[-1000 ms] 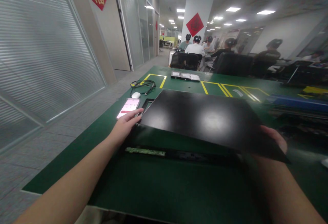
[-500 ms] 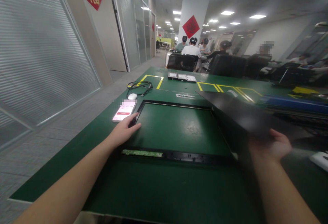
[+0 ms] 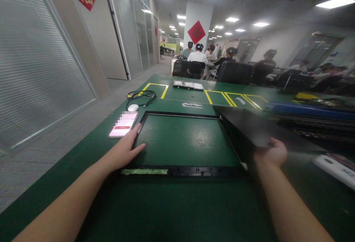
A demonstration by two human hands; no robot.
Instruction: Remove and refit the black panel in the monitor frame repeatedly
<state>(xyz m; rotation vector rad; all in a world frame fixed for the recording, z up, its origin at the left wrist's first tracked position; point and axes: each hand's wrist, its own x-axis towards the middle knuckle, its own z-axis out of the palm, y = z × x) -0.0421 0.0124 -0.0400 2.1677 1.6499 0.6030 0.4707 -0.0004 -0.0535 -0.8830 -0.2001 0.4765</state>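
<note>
A thin black rectangular frame (image 3: 183,115), like a monitor bezel, lies on the green table. Along its near side runs a green circuit-board strip (image 3: 144,171). My left hand (image 3: 124,150) rests at the frame's left side, thumb spread from the outstretched fingers; part of the contact is hidden. My right hand (image 3: 271,154) grips the near edge of a dark flat panel (image 3: 244,123), thumb on top and other fingers mostly hidden. The panel is tilted beside the frame's right side and blurred. Whether it touches the frame I cannot tell.
Left of the frame are a lit phone (image 3: 123,124), a white mouse (image 3: 133,108) and a coiled black cable (image 3: 141,98). Hard drives (image 3: 188,84) sit farther back. At right are a white device (image 3: 334,170) and a long blue object (image 3: 310,109). People sit beyond the table.
The view has turned slightly right, so the table and its objects appear farther left. My right hand still holds the tilted panel, and my left hand stays at the frame's left side.
</note>
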